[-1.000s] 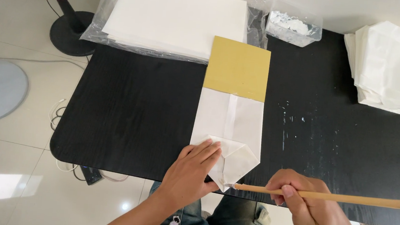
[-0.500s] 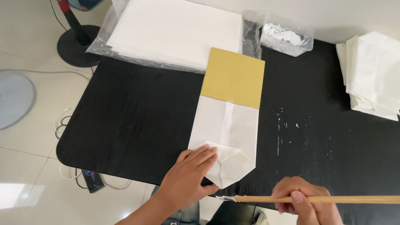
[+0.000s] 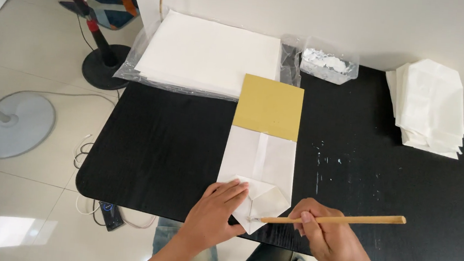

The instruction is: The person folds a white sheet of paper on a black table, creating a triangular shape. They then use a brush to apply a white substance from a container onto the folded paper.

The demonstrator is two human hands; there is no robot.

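A folded white paper bag [image 3: 259,166] lies on the black table [image 3: 157,152], wrapped around a yellow cardboard sheet [image 3: 269,107] that sticks out at its far end. The bag's near end is folded into a point. My left hand [image 3: 216,216] presses flat on that folded end's left side. My right hand [image 3: 329,240] grips a thin wooden stick [image 3: 342,219], held almost level, with its left tip touching the folded flap beside my left fingers.
A stack of large white sheets in clear plastic [image 3: 208,55] lies at the back left. A small clear tub of white paste [image 3: 328,65] stands at the back middle. Finished folded bags [image 3: 430,106] are piled at the right. Two fan bases [image 3: 11,122] stand on the floor.
The view has shifted, so the table sits lower in the picture. The stick's tip has come in to the folded flap and now lies nearly level. My left hand stays on the bag.
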